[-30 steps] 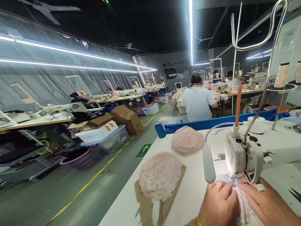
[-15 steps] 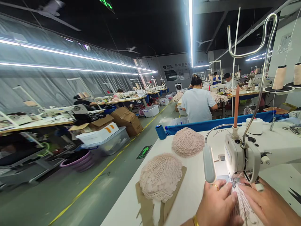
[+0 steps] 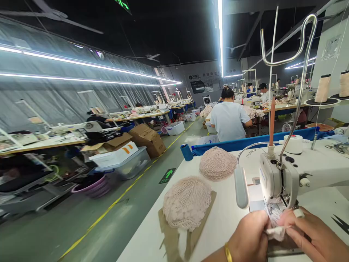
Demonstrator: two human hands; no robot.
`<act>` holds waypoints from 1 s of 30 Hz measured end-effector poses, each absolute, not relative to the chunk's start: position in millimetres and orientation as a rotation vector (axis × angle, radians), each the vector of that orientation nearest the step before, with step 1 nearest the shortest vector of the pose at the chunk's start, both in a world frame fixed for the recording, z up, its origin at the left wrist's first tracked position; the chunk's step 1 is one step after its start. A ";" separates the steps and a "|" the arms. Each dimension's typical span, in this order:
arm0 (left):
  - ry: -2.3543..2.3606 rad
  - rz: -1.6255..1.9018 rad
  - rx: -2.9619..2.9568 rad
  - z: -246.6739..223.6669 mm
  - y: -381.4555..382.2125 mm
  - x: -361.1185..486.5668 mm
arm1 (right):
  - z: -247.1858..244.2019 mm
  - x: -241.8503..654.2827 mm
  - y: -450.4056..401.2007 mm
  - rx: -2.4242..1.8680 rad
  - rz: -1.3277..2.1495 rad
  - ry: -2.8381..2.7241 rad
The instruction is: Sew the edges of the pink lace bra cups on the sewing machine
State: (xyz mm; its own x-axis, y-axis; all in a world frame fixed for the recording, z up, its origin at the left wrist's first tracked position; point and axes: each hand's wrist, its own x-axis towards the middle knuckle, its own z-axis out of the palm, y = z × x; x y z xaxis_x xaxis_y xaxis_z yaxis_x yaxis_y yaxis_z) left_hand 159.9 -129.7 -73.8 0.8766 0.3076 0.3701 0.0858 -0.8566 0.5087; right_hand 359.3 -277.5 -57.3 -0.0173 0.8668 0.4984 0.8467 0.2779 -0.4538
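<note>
My left hand (image 3: 249, 233), with a gold bracelet at the wrist, is closed on the left edge of a pale lace piece (image 3: 276, 233) in front of the sewing machine (image 3: 272, 174). From the right, my right hand (image 3: 311, 229) pinches the same lace between thumb and fingers. The lace runs up under the needle area, where the presser foot is hard to make out. On the white table (image 3: 147, 233) to the left lie two piles of pink lace cups, a near one (image 3: 187, 203) on brown card and a far one (image 3: 217, 163).
A blue thread spool (image 3: 186, 152) stands at the table's far left corner. The machine lamp (image 3: 241, 187) hangs left of the needle. Black scissors (image 3: 340, 223) lie at right. A person in a light shirt (image 3: 229, 120) sits ahead, beyond a blue cloth trough (image 3: 253, 143).
My left hand has drawn its fingers back from flat on the lace into a closed grip. My right hand now pinches the lace, whose near edge is folded up between both hands.
</note>
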 end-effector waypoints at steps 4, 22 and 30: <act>0.462 0.607 2.415 -63.1 -132.3 169.9 | -66.0 345.5 -273.2 -1.545 0.152 -1.487; 0.533 0.430 1.992 -53.6 -128.2 175.9 | -77.9 349.8 -271.0 -1.544 0.447 -1.331; 0.117 0.574 2.478 -93.8 -123.4 162.1 | -61.3 353.1 -276.1 -1.431 -0.131 -2.092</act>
